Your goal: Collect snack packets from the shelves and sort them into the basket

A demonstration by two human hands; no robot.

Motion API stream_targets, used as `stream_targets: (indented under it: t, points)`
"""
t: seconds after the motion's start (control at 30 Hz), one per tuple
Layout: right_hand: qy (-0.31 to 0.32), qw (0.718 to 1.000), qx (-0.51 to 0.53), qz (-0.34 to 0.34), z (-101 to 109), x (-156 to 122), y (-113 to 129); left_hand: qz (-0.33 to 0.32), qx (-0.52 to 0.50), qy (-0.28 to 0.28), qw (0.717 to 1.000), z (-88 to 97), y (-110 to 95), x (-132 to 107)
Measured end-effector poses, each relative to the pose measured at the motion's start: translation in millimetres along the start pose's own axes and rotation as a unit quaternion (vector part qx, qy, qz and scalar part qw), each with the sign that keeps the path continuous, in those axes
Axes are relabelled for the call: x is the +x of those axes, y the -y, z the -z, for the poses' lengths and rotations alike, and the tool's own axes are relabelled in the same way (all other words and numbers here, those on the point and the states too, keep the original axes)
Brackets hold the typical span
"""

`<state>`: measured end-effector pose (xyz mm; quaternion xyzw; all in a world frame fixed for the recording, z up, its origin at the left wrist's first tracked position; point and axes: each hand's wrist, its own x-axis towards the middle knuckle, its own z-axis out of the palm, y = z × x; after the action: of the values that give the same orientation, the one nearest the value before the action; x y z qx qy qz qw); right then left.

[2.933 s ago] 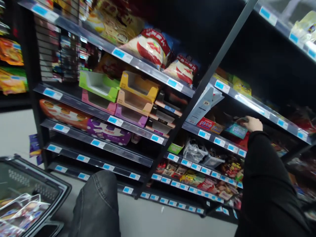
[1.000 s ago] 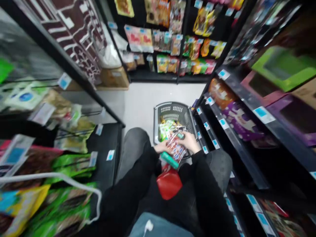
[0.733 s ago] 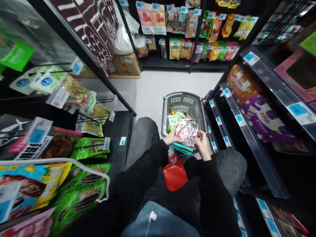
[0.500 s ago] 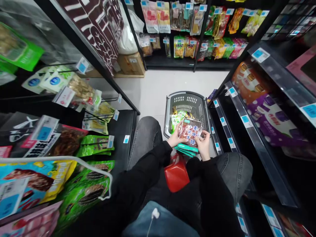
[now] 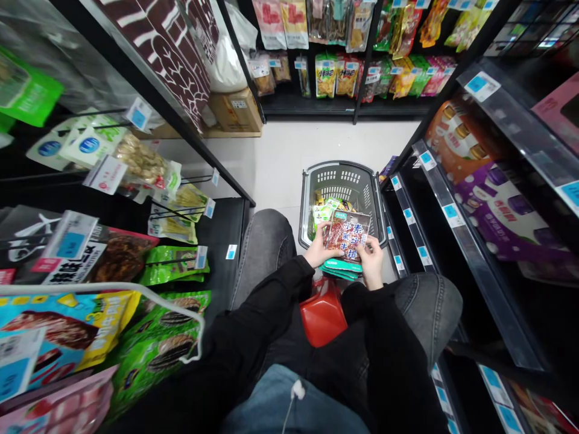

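Note:
Several flat snack packets point(image 5: 344, 236), brown with teal ends and large Chinese lettering, are held in a stack above my lap. My left hand point(image 5: 320, 248) is closed round the stack's left side, thumb across the front. On the right side, my right hand point(image 5: 371, 260) grips the same packets, its fingers at the edge of the top one. Just beyond them a grey shopping basket point(image 5: 337, 175) stands on the floor, holding green and yellow snack bags point(image 5: 329, 208). The stack hides the basket's near part. A red glossy object point(image 5: 323, 313) lies between my legs, under the packets.
Shelves with hanging snack bags point(image 5: 140, 157) rise close on my left. A rack with price tags point(image 5: 452, 214) and purple boxes point(image 5: 486, 208) stands on the right. Ahead, across the pale floor point(image 5: 289, 154), are a cardboard box point(image 5: 233, 111) and another snack shelf point(image 5: 307, 107).
The top packets have come into closer line, the rear one less fanned out. Both hands stay on the stack, with my right fingers shifted slightly along its edge. The view has moved a little.

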<state>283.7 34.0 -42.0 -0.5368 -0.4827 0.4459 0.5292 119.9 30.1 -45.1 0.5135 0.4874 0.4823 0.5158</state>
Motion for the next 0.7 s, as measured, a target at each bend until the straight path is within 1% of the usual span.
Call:
stream_targets:
  t: [0.1,0.17,0.23,0.4,0.5,0.57,0.63,0.7]
  points:
    - [-0.020,0.999,0.032,-0.032,-3.6,-3.7,0.8,0.019,-0.005,0.014,1.000,-0.1,-3.0,1.2]
    - [-0.028,0.997,0.043,-0.051,-5.0,-5.9,-0.4,0.047,-0.013,0.035,0.998,0.0,-5.3,2.2]
    - [-0.027,0.997,0.032,-0.057,-5.1,-7.2,-2.7,0.082,-0.012,0.051,0.995,0.7,-7.3,2.9]
    - [-0.020,0.998,-0.049,-0.027,-3.0,-8.7,-5.5,0.166,-0.003,0.086,0.982,5.4,-9.5,3.3]
    - [-0.020,0.998,-0.060,-0.011,-2.8,-9.3,-0.8,0.188,-0.009,0.101,0.977,7.0,-9.8,3.3]
    - [0.011,0.998,-0.054,-0.012,-2.4,-9.0,4.1,0.168,-0.001,0.080,0.982,6.8,-10.0,3.3]
    - [0.067,0.996,-0.051,-0.020,-1.3,-8.0,8.7,0.144,0.003,0.052,0.988,5.9,-10.2,3.2]
    - [0.109,0.992,-0.058,-0.032,0.3,-6.9,11.5,0.133,0.000,0.039,0.990,5.0,-10.5,3.2]
